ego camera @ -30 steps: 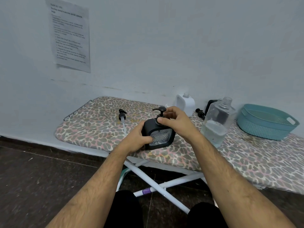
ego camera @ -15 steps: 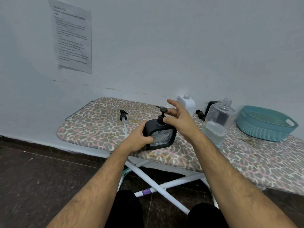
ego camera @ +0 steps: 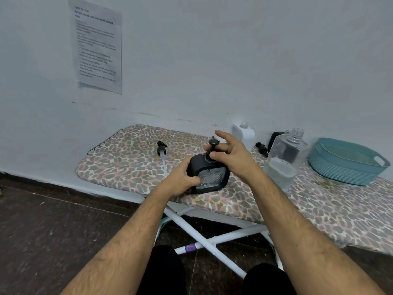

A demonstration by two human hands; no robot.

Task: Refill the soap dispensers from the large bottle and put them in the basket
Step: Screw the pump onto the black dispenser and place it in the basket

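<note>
A printed sheet (ego camera: pixel 98 44) is seen taped to the wall, its heading partly legible as "small ziplock bags", the rest blurred.

Basket (ego camera: pixel 348 167) right of large bottle (ego camera: pixel 284 160)

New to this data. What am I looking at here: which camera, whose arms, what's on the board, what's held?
There is no robot. One wide camera worn on a person's head looks down at their bare arms. The left hand grips a black soap dispenser standing on a patterned ironing board. The right hand pinches its pump top. Also on the board: a loose pump, a white dispenser, a large clear bottle with its cap off, and a teal basket.
</note>
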